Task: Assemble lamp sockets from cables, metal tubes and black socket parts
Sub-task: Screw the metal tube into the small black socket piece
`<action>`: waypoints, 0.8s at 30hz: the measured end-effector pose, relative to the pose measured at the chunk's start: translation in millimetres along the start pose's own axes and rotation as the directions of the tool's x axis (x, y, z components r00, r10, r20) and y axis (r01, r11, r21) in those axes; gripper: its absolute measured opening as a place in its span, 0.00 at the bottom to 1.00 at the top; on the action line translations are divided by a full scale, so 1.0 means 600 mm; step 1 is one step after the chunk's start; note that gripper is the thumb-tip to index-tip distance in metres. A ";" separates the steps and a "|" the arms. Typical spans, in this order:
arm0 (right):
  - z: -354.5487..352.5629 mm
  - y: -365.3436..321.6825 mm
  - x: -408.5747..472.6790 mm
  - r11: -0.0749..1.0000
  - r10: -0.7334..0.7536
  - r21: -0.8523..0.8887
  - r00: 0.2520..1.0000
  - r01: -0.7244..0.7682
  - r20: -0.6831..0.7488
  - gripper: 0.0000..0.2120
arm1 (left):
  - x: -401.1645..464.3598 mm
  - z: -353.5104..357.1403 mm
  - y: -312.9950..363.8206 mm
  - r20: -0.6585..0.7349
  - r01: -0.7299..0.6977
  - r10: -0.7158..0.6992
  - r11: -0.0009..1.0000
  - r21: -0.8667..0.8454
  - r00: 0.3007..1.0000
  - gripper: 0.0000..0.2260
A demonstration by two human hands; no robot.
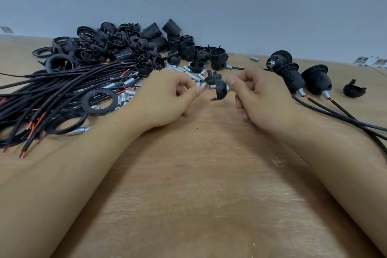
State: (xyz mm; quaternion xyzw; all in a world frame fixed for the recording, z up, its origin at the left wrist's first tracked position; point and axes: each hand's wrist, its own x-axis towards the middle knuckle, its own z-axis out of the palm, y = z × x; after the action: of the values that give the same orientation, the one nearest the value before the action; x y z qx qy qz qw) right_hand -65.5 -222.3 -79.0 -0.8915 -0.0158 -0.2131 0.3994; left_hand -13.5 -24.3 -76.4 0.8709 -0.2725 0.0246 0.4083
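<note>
While the right hand (pixel 254 92) pinches a black socket cap (pixel 221 89), the left hand (pixel 167 94), at nine o'clock, apparently pinches a metal tube (pixel 202 85) ready for insertion.

Table (pixel 199 174): matt, grainy wood is lying under my arms.
Socket parts (pixel 125 46): black plastic, ribbed, faintly shining.
Tubes (pixel 188 70): smooth bright metal is glinting.
Cables (pixel 62 88): black, slightly glossy sheathing.

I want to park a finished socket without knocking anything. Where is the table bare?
Bare wood lies between the two forearms, below the left hand and right hand. A smaller patch sits right of the finished sockets, around the lone black cap. Crowded: the cables at left and the black parts heap behind.
</note>
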 end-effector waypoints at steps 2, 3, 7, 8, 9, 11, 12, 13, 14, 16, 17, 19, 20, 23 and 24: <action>0.001 0.004 0.000 0.999 0.009 -0.038 0.999 -0.007 0.037 0.11 | -0.002 -0.001 -0.005 0.026 -0.026 0.024 0.996 0.089 0.999 0.09; 0.002 0.005 -0.001 0.999 0.002 -0.043 0.999 0.000 0.048 0.10 | -0.002 -0.001 -0.006 0.028 -0.028 0.025 0.996 0.079 0.999 0.09; 0.002 0.007 0.001 0.998 -0.049 -0.032 0.997 0.051 0.052 0.06 | 0.002 -0.003 -0.010 -0.009 -0.071 0.072 0.995 0.064 0.997 0.04; 0.002 0.007 0.002 0.998 -0.051 -0.021 0.997 0.053 0.065 0.05 | 0.001 -0.003 -0.009 -0.012 -0.101 0.101 0.995 0.029 0.995 0.02; 0.002 0.008 0.002 0.999 -0.054 -0.006 0.995 0.054 0.081 0.05 | 0.000 -0.003 -0.009 -0.004 -0.135 0.135 0.991 -0.011 0.991 0.06; 0.005 0.008 0.000 0.997 -0.066 0.046 0.991 0.061 0.116 0.05 | -0.004 0.002 -0.008 0.041 -0.196 0.199 0.978 -0.065 0.979 0.12; 0.006 0.006 -0.001 0.995 -0.075 0.080 0.989 0.065 0.130 0.05 | -0.005 0.005 -0.007 0.058 -0.220 0.223 0.974 -0.060 0.973 0.13; 0.008 0.004 -0.002 0.991 -0.089 0.109 0.986 0.075 0.138 0.06 | -0.005 0.009 -0.007 0.065 -0.233 0.235 0.972 -0.030 0.970 0.13; 0.009 0.003 -0.004 0.988 -0.107 0.129 0.984 0.089 0.141 0.06 | -0.004 0.012 -0.008 0.058 -0.237 0.237 0.971 0.001 0.970 0.13; 0.010 0.001 -0.005 0.984 -0.126 0.141 0.982 0.106 0.139 0.06 | -0.001 0.013 -0.011 0.028 -0.220 0.220 0.975 0.023 0.975 0.12; 0.010 0.001 -0.004 0.986 -0.126 0.130 0.983 0.109 0.137 0.06 | 0.001 0.012 -0.012 0.013 -0.209 0.208 0.978 0.022 0.978 0.12; 0.009 0.001 -0.004 0.989 -0.128 0.088 0.983 0.117 0.133 0.04 | 0.002 0.011 -0.013 0.002 -0.198 0.198 0.980 0.031 0.980 0.10; 0.008 0.000 -0.005 0.990 -0.133 0.073 0.982 0.124 0.135 0.03 | 0.002 0.011 -0.013 0.004 -0.196 0.196 0.980 0.026 0.981 0.10; 0.005 -0.003 -0.009 0.986 -0.166 0.039 0.973 0.162 0.160 0.02 | 0.001 0.009 -0.011 0.024 -0.198 0.199 0.979 -0.052 0.980 0.10; 0.004 -0.005 -0.010 0.984 -0.178 0.016 0.970 0.178 0.166 0.02 | 0.001 0.008 -0.010 0.038 -0.203 0.206 0.976 -0.076 0.978 0.09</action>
State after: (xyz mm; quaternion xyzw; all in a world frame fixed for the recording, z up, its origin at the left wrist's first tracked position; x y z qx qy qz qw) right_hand -70.4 -217.8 -80.7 -0.9010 -0.1293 -0.1728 0.3764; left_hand -10.9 -24.9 -83.7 0.8234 -0.3706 0.0366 0.4282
